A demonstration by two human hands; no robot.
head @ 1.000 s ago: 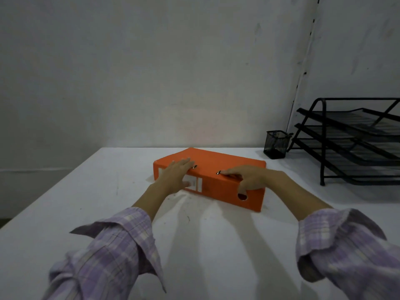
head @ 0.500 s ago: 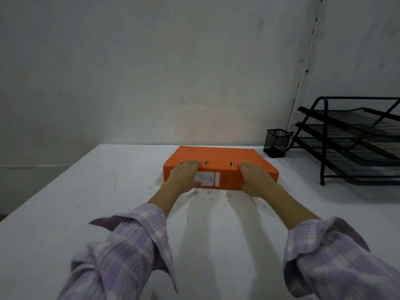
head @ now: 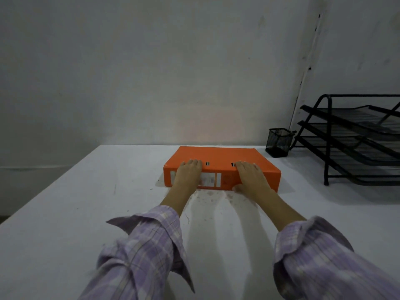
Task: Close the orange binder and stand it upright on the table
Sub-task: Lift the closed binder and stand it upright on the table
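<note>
The fingers [head: 195,163] of both hands lay flat and close together, hooked over the near top edge of the closed orange binder [head: 218,155]. The left hand [head: 188,174] and right hand [head: 251,177] covered its spine. The binder lay flat on the white tabletop [head: 86,213], well apart from a black mesh cup [head: 278,142].

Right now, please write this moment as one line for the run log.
binder: closed, lying flat | left hand: over spine edge | right hand: over spine edge | upright: not yet
</note>
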